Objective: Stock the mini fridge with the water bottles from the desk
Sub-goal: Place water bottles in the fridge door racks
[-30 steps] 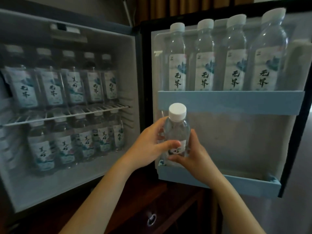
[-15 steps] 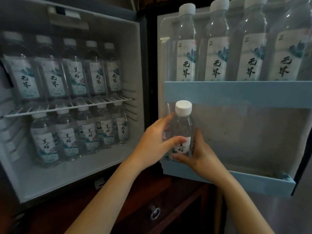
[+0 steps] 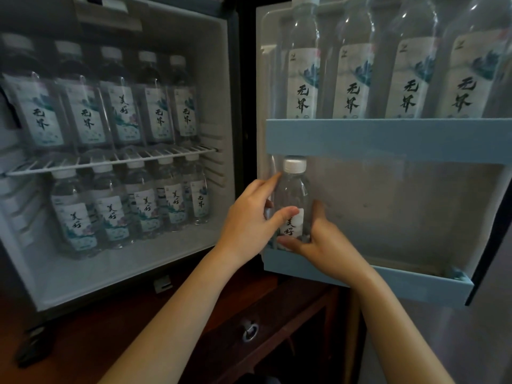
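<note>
Seating bottle (image 3: pixel 295 195) at lower door shelf's (image 3: pixel 401 281) nine o'clock end, wrapping it with left hand (image 3: pixel 249 220) and right hand (image 3: pixel 327 242); seemingly starting the last shelf, upper door shelf (image 3: pixel 388 137) being full already.

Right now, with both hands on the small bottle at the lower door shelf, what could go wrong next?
The small bottle has its cap just under the upper door shelf; lifting could knock it there. Its base is hidden behind the right hand and the lower door shelf; if unseated, it may tip when the left hand lets go.
</note>
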A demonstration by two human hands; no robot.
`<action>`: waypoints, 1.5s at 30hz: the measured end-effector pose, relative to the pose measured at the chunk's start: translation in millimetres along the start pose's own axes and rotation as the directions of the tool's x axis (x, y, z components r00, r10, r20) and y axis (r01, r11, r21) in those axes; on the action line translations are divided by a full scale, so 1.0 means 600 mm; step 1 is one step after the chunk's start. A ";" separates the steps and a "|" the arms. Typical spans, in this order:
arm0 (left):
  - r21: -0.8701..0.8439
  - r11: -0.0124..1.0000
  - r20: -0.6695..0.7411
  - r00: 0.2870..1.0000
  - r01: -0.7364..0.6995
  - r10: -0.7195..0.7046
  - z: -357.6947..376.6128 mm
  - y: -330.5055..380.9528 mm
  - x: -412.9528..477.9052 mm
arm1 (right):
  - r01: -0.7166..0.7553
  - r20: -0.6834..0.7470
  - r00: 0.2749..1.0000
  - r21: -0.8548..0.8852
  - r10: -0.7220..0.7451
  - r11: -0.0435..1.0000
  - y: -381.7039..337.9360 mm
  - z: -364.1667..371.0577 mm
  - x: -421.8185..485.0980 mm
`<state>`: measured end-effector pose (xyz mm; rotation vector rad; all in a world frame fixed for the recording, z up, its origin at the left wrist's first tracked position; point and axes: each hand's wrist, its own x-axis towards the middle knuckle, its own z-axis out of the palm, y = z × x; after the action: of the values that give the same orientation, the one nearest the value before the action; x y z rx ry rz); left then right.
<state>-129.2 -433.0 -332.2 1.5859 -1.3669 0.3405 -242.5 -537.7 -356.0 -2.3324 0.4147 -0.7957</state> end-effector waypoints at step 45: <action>0.224 0.943 -0.384 0.911 0.248 -0.149 -0.183 -0.125 -0.152 | 0.537 -0.516 0.669 -0.162 -0.535 0.828 -0.126 0.207 0.005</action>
<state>-53.4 -299.5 -382.0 1.7623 -0.8909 0.6798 -154.8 -424.8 -382.1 -2.2022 -0.0788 -1.7694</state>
